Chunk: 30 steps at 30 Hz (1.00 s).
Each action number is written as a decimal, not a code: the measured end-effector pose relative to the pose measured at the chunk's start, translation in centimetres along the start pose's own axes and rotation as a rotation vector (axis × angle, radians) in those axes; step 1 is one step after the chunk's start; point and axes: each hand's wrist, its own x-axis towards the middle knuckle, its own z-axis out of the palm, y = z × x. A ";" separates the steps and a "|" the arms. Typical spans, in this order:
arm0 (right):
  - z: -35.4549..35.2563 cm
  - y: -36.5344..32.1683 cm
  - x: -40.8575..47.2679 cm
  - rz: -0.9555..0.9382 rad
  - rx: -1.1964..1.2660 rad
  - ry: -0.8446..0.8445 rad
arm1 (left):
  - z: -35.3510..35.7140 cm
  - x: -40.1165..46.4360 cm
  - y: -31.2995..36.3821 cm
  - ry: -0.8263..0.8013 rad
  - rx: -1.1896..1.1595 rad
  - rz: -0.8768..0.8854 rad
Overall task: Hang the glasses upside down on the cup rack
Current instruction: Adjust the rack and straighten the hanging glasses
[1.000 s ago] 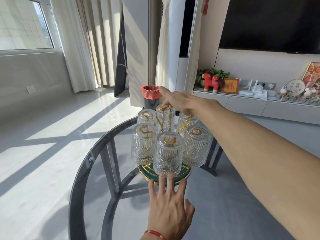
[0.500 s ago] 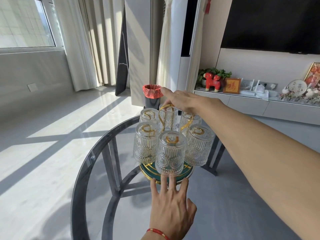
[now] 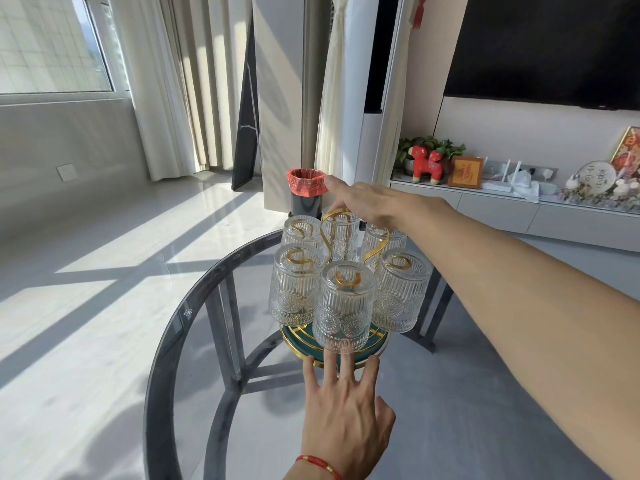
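Note:
The cup rack (image 3: 375, 344) has a round green base with a gold rim and gold hooks, and stands on a round glass table (image 3: 166, 341). Several ribbed clear glasses hang on it upside down; the nearest glass (image 3: 344, 306) faces me. My left hand (image 3: 346, 414) lies flat on the table with spread fingers, and its fingertips touch the front edge of the base under that glass. My right hand (image 3: 372, 202) reaches over the rack and rests palm down on the gold top loop (image 3: 332, 216) and the far glasses. Its index finger is straight, and its underside is hidden.
A black bin with a red liner (image 3: 306, 195) stands on the floor just beyond the table. A low white cabinet (image 3: 502, 209) with ornaments runs along the right wall under a dark screen. Curtains and a window are at the left.
Both hands keep their places on the rack. Only the view has shifted slightly.

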 end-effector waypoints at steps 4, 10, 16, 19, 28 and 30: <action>0.0 -0.1 -0.3 -0.004 -0.002 -0.001 | 0.0 0.0 0.1 0.002 0.005 0.003; 0.0 0.0 -0.5 -0.080 -0.034 0.081 | -0.1 0.0 0.0 0.000 0.010 0.011; 0.2 -0.2 -1.0 -0.109 -0.031 0.052 | -0.1 -0.1 0.1 0.008 0.021 0.010; 0.0 -0.5 -1.3 -0.131 -0.023 0.055 | -0.1 -0.1 0.1 0.006 0.027 0.010; 1.1 -2.5 -2.4 -0.415 -0.057 0.034 | -0.1 -0.1 0.1 -0.015 0.027 0.009; 1.2 -2.9 -2.3 -0.373 -0.121 -0.034 | 0.0 -0.1 0.1 -0.016 0.025 0.007</action>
